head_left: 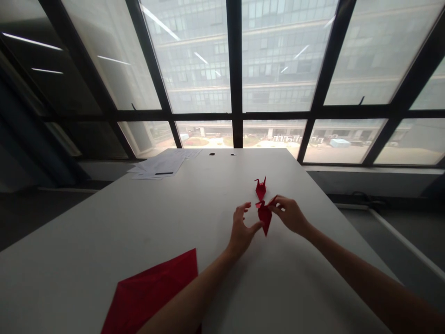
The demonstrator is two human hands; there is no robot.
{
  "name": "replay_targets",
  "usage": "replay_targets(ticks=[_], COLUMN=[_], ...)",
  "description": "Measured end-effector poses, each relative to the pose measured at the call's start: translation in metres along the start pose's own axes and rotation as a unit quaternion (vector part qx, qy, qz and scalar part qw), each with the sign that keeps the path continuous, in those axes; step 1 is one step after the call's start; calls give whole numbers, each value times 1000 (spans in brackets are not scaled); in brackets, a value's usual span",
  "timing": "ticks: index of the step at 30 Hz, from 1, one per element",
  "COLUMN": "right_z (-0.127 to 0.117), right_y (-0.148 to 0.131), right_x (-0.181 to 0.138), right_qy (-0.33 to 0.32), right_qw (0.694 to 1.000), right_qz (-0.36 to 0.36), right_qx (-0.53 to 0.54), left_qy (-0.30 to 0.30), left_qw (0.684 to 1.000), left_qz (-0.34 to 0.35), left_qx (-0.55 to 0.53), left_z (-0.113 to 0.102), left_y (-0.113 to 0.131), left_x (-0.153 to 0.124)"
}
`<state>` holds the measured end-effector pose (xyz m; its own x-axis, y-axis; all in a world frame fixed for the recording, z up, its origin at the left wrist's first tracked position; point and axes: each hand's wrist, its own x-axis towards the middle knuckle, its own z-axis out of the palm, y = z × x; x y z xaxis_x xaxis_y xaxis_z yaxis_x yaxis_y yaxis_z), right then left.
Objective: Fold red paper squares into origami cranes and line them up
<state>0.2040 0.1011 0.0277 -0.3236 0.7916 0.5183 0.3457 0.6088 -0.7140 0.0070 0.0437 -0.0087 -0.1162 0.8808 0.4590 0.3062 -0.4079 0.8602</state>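
Observation:
A red folded paper crane (265,217) is between my two hands, right of the middle of the white table. My right hand (288,212) pinches its pointed end on the right side with thumb and fingers. My left hand (243,229) has its fingers apart, and its thumb tip touches the crane's lower left edge. Just beyond stands a second red paper crane (260,189), its two points upright. A large creased sheet of red paper (156,290) lies at the near left, partly hidden under my left forearm.
White papers (163,163) lie spread at the table's far left, with a dark, thin strip (164,173) on them. Two small round holes (212,154) are near the far edge of the table (104,232). Dark-framed windows (236,69) rise behind it.

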Motion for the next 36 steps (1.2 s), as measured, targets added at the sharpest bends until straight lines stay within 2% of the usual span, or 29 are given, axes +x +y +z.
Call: replay_targets(ticks=[3,5,9,15,23,28,32,36], right_z=[-16,-23,-22,-12,-11,-28,-49,-52], right_y=[38,66,108,131,136,126,105,73], right_x=[25,41,61,70,73,65,36,-12], right_qy=[123,158,166,141,114,140,201,175], right_qw=[989,981,975,975,980,977,963,968], right_qz=[35,57,86,114,116,129,152,159], right_qx=[-72,-95,-123,-130,-111,-93,-97,-85], left_qy=[36,49,48,42,40,44,34,-35], left_qw=[998,997,996,996,996,995,998,999], left_qz=[-40,-56,-67,-73,-76,-77,-42,-9], left_qx=[-12,-18,-21,-25,-32,-42,-37,-28], left_z=[1,1,0,1,2,-1,1,2], left_y=[-3,-4,-3,-2,-1,-1,10,39], left_x=[1,1,1,-1,-2,-2,-1,13])
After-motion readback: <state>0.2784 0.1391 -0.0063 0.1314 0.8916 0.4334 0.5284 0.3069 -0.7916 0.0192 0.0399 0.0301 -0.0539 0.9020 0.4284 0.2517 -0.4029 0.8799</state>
